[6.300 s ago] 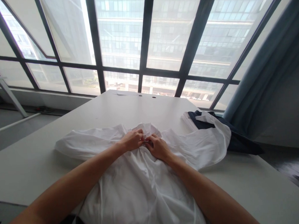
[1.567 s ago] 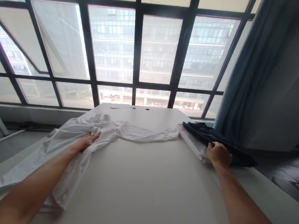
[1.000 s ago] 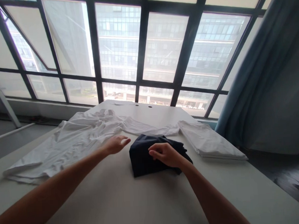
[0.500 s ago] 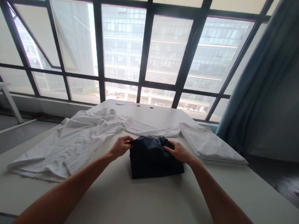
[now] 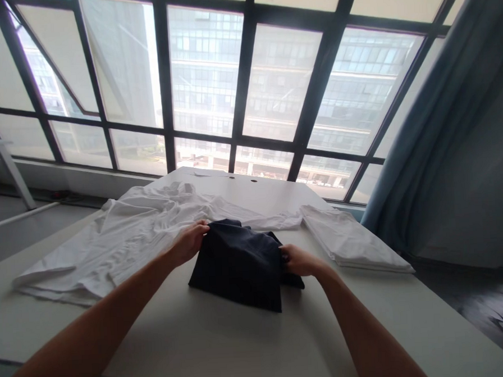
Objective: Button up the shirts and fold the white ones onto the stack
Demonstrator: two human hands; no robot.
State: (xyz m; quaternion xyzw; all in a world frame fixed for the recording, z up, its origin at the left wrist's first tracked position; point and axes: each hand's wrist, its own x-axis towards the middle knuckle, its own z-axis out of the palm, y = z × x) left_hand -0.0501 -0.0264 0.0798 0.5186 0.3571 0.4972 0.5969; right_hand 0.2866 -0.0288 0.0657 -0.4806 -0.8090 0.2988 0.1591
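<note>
A dark navy garment (image 5: 238, 265) lies in the middle of the white table (image 5: 226, 347), partly lifted and opening out. My left hand (image 5: 190, 241) grips its upper left edge. My right hand (image 5: 296, 260) holds its right edge, the fingers partly tucked under the cloth. A crumpled white shirt (image 5: 111, 243) is spread over the table's left half, just beyond my left hand.
A folded white garment (image 5: 355, 242) rests on the table's right side near the edge. A blue curtain (image 5: 434, 128) hangs at the right. Large windows (image 5: 237, 82) stand behind the table. A white table leg (image 5: 12, 173) shows at far left.
The white shirt was pushed to the left and the dark garment brought from the right to the centre. Since half a second ago both hands have lifted and spread it.
</note>
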